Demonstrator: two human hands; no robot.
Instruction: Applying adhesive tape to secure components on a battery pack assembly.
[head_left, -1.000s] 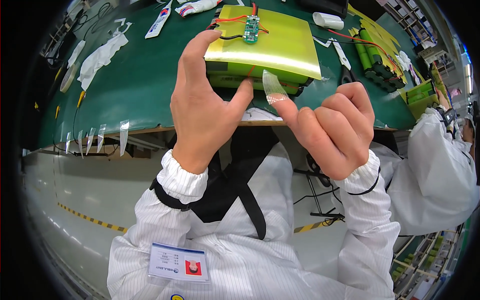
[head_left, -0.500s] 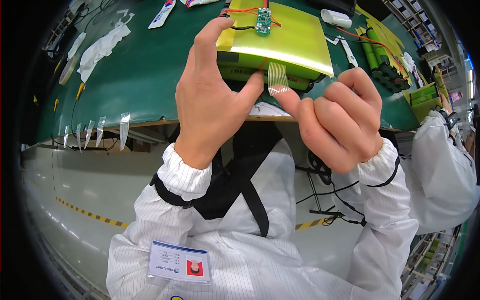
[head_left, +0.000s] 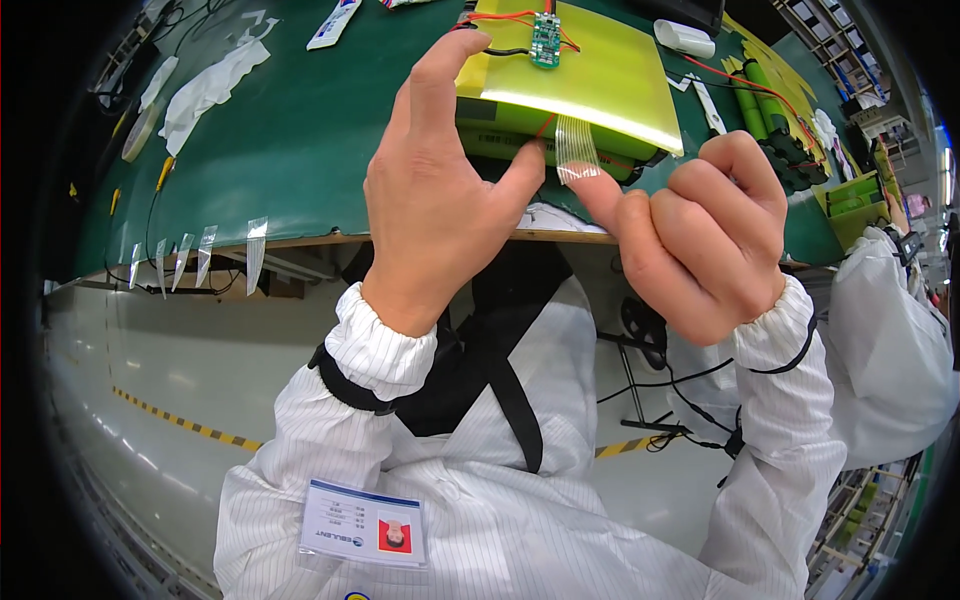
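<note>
On the green bench mat lies a battery pack (head_left: 490, 141) of green cells with a yellow sheet (head_left: 625, 85) over its top. A small green circuit board (head_left: 546, 42) with red and black wires sits on the sheet. My left hand (head_left: 425, 195) is closed round the pack's left part, thumb against the front side and index finger near the wires. A clear striped strip of tape (head_left: 577, 148) hangs down the pack's front. My right hand (head_left: 705, 235) has its fingers curled, with the index fingertip at the tape's lower end. A thin red wire shows beside the tape.
Several tape strips (head_left: 256, 255) hang from the bench edge at left. Crumpled white paper (head_left: 212, 95), a tape roll (head_left: 140, 135) and a white tube (head_left: 334, 24) lie on the mat. At right are more green cells (head_left: 770, 110), a white roll (head_left: 684, 38) and a person's white sleeve (head_left: 880, 350).
The whole scene has shifted slightly rightward in view. My right index finger still meets the tape, which now hangs straighter along the pack's front. My left hand keeps its hold.
</note>
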